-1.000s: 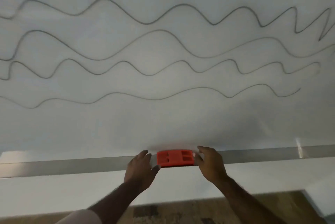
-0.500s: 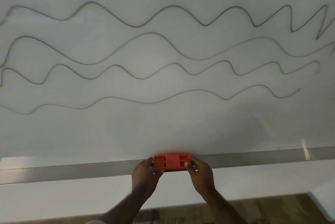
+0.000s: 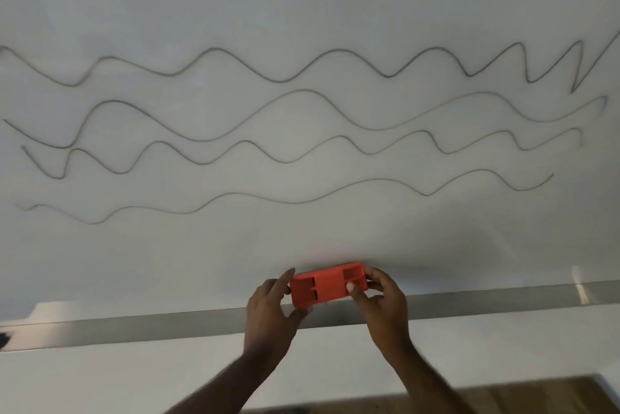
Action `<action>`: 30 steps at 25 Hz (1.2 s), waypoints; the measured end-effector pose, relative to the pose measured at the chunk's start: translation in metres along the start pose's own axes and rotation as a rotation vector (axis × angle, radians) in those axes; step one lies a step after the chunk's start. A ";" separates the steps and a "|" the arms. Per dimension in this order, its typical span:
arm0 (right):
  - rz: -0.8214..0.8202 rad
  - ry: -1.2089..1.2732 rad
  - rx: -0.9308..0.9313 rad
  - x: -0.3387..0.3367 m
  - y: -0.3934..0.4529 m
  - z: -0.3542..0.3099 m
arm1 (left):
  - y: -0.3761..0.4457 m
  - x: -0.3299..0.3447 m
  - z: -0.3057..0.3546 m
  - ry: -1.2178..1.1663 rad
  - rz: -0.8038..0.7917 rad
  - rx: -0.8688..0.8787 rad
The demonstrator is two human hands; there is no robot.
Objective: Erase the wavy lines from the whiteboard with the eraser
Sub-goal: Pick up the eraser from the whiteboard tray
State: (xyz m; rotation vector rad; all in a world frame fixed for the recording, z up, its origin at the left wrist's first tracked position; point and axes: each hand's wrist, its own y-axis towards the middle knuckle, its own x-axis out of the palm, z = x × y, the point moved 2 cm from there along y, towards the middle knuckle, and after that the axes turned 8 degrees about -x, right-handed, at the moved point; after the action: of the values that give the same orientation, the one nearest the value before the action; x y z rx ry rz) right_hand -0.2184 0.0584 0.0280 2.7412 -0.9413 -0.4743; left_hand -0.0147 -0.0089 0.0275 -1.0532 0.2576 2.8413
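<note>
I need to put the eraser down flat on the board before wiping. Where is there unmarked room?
The clear band lies between the lowest wavy line and the metal tray, right above the red eraser held by the left hand and right hand. Higher up the whiteboard is crowded with stacked lines.

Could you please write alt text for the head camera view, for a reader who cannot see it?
Both hands, left and right, hold a red eraser by its ends just above the metal tray of a whiteboard. Dark wavy lines run across the board above, none erased yet.
</note>
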 end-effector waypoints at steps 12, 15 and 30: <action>-0.058 -0.222 -0.666 0.033 0.034 -0.136 | 0.041 -0.134 0.049 0.116 0.307 0.368; -0.040 -0.273 -0.813 0.041 0.050 -0.173 | 0.050 -0.181 0.069 0.176 0.400 0.480; 0.213 -0.432 -1.311 0.077 0.115 -0.375 | 0.098 -0.378 0.157 0.486 0.748 0.872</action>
State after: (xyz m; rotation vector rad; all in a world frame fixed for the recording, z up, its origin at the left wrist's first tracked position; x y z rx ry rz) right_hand -0.0890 -0.0458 0.3914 1.3645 -0.6016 -1.1405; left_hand 0.1559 -0.0882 0.4038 -1.5582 2.0491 2.3287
